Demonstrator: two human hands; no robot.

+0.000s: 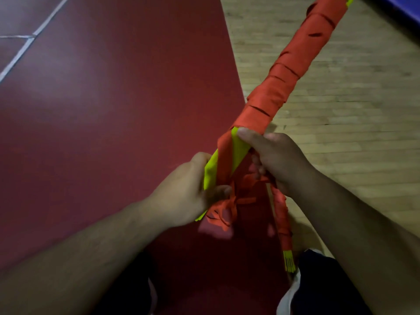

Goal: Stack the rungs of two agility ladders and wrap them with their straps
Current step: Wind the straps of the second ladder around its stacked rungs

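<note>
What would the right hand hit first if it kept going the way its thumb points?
The right hand points up-left; its thumb rests on the yellow rungs of the strap-wrapped bundle, so those block it at once. Past them, probably only red floor.

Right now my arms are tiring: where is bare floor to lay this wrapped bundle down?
The red floor left of the wrapped bundle is bare up to the white lines. So is the wooden floor right of it. Crowded by your legs, where the second bundle is.
</note>
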